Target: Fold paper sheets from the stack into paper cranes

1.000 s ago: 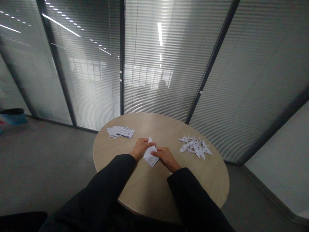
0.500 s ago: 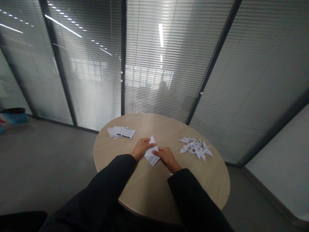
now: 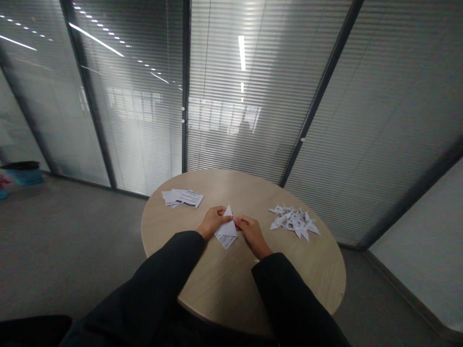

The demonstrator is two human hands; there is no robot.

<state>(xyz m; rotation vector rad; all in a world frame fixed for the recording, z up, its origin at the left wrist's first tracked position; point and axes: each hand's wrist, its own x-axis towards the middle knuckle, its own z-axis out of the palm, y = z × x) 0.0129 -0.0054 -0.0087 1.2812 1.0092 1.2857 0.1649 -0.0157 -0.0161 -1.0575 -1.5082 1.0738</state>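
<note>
A partly folded sheet of paper point(image 3: 227, 230), white with a printed lower part and a pointed top, is between my hands over the middle of the table. My left hand point(image 3: 212, 221) grips its left side, thumb lying across the front and fingers behind. At the right edge my right hand point(image 3: 251, 233) pinches the paper between thumb and fingertips. Off to the right lies a pile of folded paper pieces point(image 3: 293, 221) with pointed ends. Several flat printed sheets point(image 3: 183, 197) are stacked loosely at the table's left.
The round wooden table point(image 3: 217, 183) stands close to a glass partition point(image 3: 249, 144) with blinds. On the floor at far left is a blue bin point(image 3: 24, 174) with a dark rim. A white wall point(image 3: 427, 250) rises at the right.
My right thumb has moved off the paper's front, up to its right edge, where the fingers now pinch. The paper has tilted slightly; my left hand keeps its grip.
</note>
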